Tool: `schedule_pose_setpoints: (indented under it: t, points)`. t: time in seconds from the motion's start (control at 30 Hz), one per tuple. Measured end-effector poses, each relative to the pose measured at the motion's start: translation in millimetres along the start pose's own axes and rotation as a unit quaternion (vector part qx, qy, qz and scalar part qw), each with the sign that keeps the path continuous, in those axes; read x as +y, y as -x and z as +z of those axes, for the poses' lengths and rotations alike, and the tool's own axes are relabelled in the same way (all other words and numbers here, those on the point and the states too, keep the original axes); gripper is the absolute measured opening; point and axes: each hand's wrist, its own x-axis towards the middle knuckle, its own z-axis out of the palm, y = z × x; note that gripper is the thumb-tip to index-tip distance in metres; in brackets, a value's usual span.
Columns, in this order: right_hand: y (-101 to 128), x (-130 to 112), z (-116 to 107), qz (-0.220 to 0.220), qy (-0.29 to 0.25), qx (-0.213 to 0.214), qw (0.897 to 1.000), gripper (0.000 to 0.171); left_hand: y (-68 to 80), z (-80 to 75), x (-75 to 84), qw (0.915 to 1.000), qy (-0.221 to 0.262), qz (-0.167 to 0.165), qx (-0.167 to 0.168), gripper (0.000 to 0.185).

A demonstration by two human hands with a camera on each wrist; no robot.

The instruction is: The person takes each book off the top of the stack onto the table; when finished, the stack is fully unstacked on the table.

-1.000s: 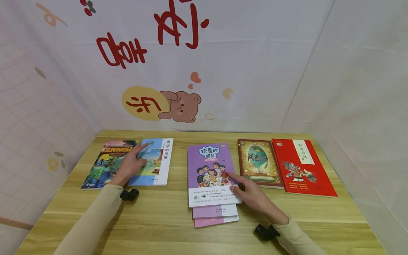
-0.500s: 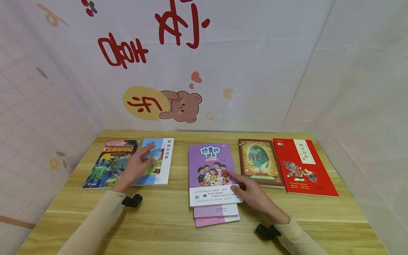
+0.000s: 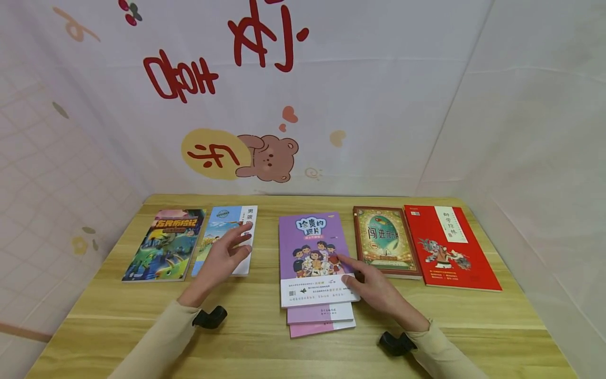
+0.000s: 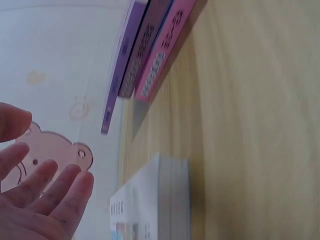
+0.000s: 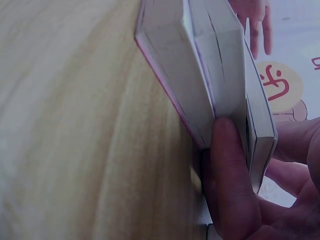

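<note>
- Sitting mid-table on the pale wooden table (image 3: 246,337): a stack of three thin paperback books, purple cartoon-cover book (image 3: 313,247) on top, a lilac one (image 3: 321,314) and a pink one (image 3: 322,329) under it, each stepped out a bit toward the person.
- Handling guess — light, glossy covers so likely slippery against each other; paperbacks flex, the stack could fan or slide if lifted from one corner only. Nothing fragile.
- Best hold looks like the right long edge or near-right corner, thumb under the bottom book and fingers on top, pinching all three together.
- Right hand (image 3: 379,292) rests at the right edge of the stack; index finger lies straight on the purple cover. Right wrist view shows the thumb (image 5: 227,175) pressed against the page edges of the stacked books (image 5: 210,85) — touching, not clamped round them as far as I can tell.
- Left hand (image 3: 222,260) is spread, fingers loosely apart, over the lower part of the blue-and-white paperback book (image 3: 227,231) left of the stack. Left wrist view shows the fingers (image 4: 55,195) apart with nothing between them; cannot tell whether they touch the cover.
- Hands well apart, one each side of the stack's left gap.
- Others flat on the table: green-and-yellow game-art cover book (image 3: 163,245) far left, ornate green-and-brown framed book (image 3: 385,242) just right of the stack, red paperback with white title strip (image 3: 450,247) beside that.
</note>
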Motion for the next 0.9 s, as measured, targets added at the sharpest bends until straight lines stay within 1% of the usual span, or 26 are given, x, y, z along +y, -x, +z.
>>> schedule_pose_setpoints:
  t: [0.23,0.4,0.57,0.73,0.9]
  points:
    - [-0.9,0.3,0.6,0.002,-0.002,-0.001,1.0,0.054,10.6,20.1,3.6,0.9996,0.021,-0.014,-0.015,0.052]
    - [-0.2,0.0,0.7,-0.007,0.001,0.0,1.0,0.055,14.9,35.7,3.5,0.9989,0.032,-0.021,-0.026,0.052]
    - [0.5,-0.5,0.7,-0.012,0.003,0.001,1.0,0.055,16.1,49.7,2.8,0.9982,0.028,-0.044,-0.029,0.053]
    - [0.7,0.1,0.7,-0.015,-0.005,-0.002,1.0,0.054,15.4,60.4,2.5,0.9961,0.039,-0.066,-0.044,0.06]
    - [0.6,0.5,0.7,-0.021,-0.006,-0.002,1.0,0.054,13.1,68.6,1.7,0.9941,0.056,-0.071,-0.059,0.064]
